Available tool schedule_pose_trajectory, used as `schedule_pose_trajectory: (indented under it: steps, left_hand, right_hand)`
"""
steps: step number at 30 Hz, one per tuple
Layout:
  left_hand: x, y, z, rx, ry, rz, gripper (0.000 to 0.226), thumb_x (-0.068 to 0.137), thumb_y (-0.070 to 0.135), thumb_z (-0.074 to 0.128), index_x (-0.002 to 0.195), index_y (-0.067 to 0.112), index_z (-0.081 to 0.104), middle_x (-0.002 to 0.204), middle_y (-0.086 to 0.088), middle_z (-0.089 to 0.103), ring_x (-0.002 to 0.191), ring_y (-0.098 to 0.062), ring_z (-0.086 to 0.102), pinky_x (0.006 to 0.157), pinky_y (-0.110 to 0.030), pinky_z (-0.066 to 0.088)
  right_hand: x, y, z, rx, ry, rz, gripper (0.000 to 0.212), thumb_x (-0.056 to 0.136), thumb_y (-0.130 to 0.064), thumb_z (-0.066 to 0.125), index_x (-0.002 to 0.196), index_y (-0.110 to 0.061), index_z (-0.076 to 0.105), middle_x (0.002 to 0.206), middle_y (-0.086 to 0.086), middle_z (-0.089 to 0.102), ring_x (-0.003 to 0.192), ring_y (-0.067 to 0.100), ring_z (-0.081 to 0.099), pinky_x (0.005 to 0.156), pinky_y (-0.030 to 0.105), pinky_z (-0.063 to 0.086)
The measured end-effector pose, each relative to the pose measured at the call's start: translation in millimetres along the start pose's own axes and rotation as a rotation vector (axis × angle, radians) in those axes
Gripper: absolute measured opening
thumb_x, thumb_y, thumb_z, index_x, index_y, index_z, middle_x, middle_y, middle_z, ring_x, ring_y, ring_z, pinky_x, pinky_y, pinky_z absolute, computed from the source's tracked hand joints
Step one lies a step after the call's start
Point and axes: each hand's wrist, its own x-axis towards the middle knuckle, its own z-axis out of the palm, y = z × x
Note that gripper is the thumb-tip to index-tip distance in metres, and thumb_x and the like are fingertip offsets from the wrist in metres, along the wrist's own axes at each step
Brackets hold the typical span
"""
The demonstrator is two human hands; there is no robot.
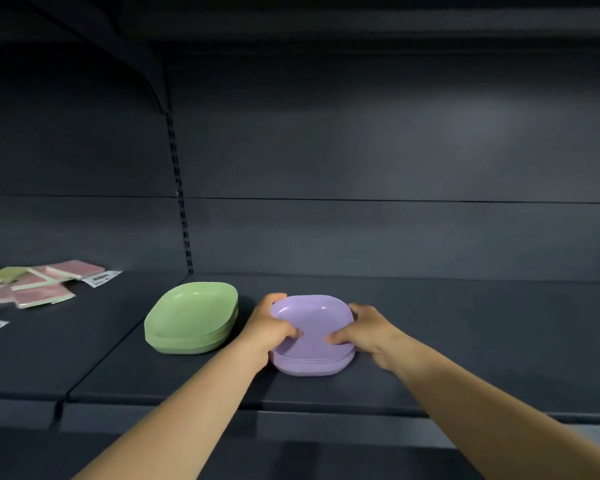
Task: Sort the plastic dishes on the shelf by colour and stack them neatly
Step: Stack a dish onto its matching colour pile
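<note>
Two bare forearms reach in from the near edge of the frame toward a dark shelf point(464, 341), and both hands meet at a purple stack point(317, 341) of plastic dishes standing near the shelf's front edge. On the stack's left side the left hand point(269, 323) grips the rim — thumb curled over onto the top dish, fingers wrapped round the far left edge. From the other side the right hand point(367, 332) holds it the same way, its thumb pressed onto the top dish and its fingers curved round the right edge. The purple dishes sit nested with their rims lined up, the stack resting on the shelf; whether it is lifted at all cannot be told. Just left of it, close to the left hand but apart from it, stands a green stack point(193, 318), also nested and neat, set a little farther toward the back panel and beside the seam where this shelf meets the next one on the left. On that neighbouring shelf, toward its far left, lies a loose scatter of flat packets point(42, 284) in pink and pale green — some overlapping, a few with white printed cards showing. A slotted upright point(180, 202) runs up the back panel behind the green stack.
</note>
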Motion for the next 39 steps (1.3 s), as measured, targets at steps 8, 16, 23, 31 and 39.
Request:
schedule_pose_trajectory:
  steps: [8,16,23,31,39]
  left_hand:
    - [-15.4,29.0,36.4,-0.093,-0.056,0.103,0.040,0.085,0.001,0.049,0.110,0.032,0.049,0.111,0.003,0.055,0.092,-0.017,0.052,0.073,-0.029,0.045]
    - [-48.4,86.4,166.3,-0.296,-0.294,0.007,0.043,0.085,0.002,0.063,0.123,0.017,0.049,0.115,-0.005,0.062,0.102,-0.024,0.062,0.081,-0.037,0.054]
    - [-121.5,144.4,339.4,-0.251,-0.386,0.007,0.036,0.080,0.012,0.073,0.108,0.013,0.050,0.107,-0.004,0.062,0.100,-0.022,0.061,0.084,-0.035,0.052]
    - [-216.3,222.2,549.4,-0.318,-0.418,0.120,0.028,0.080,0.006,0.071,0.101,0.017,0.057,0.113,-0.007,0.063,0.106,-0.025,0.061,0.087,-0.037,0.051]
    - [-263.1,283.1,706.7,-0.372,-0.543,0.147,0.035,0.083,0.002,0.066,0.116,0.007,0.058,0.106,-0.008,0.066,0.086,-0.019,0.064,0.057,-0.024,0.050]
  right_hand:
    - [-44.9,7.4,-40.9,0.170,-0.088,-0.255,0.054,0.074,0.020,0.050,0.097,-0.027,0.065,0.094,-0.007,0.070,0.093,0.012,0.063,0.080,0.031,0.053]
    - [-104.5,63.5,-171.8,0.375,0.193,-0.287,0.063,0.070,0.024,0.060,0.111,-0.024,0.057,0.105,-0.003,0.064,0.093,0.017,0.064,0.065,0.028,0.057]
    - [-188.5,136.0,-328.1,0.352,0.357,-0.254,0.056,0.073,0.017,0.064,0.113,-0.022,0.058,0.105,0.004,0.065,0.093,0.024,0.065,0.062,0.033,0.057]
    - [-288.0,229.5,-516.4,0.370,0.470,-0.261,0.045,0.080,0.001,0.069,0.117,-0.023,0.060,0.108,0.006,0.070,0.100,0.026,0.067,0.087,0.048,0.055]
    - [-344.4,284.2,-655.6,0.375,0.673,-0.278,0.031,0.081,0.000,0.069,0.105,-0.019,0.062,0.102,0.006,0.070,0.095,0.026,0.066,0.085,0.043,0.055]
